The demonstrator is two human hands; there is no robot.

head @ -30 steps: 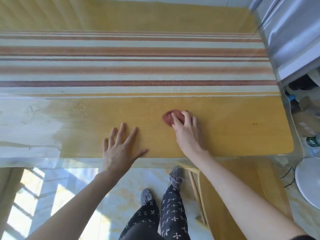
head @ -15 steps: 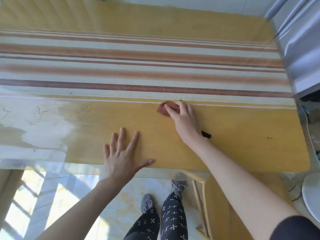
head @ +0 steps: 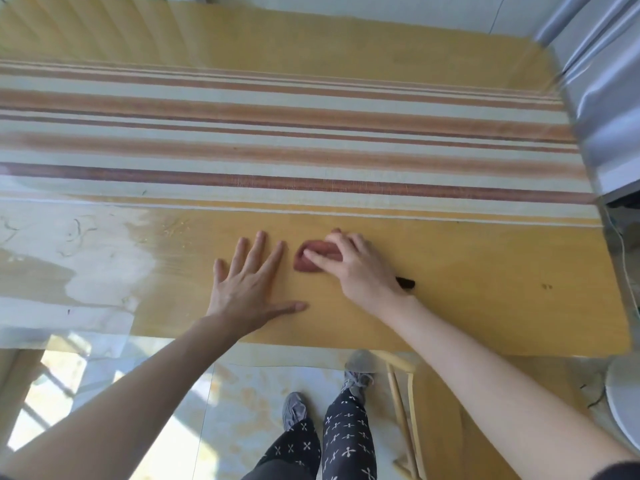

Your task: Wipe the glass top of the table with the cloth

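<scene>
The glass table top (head: 485,306) covers a yellow mat with red and pale stripes and fills most of the head view. A small reddish-brown cloth (head: 308,259) lies bunched on the glass near the front middle. My right hand (head: 353,268) presses down on the cloth, fingers curled over its right part. My left hand (head: 249,285) rests flat on the glass just left of the cloth, fingers spread, holding nothing.
A silvery covered object (head: 609,98) stands at the table's right end. A wooden chair (head: 405,410) is tucked under the front edge beside my legs. A white round thing (head: 623,403) sits on the floor at right. Whitish smears (head: 86,258) mark the glass at left.
My right hand has slid the cloth left and back toward me, close to my left hand. The left hand has stayed flat on the glass.
</scene>
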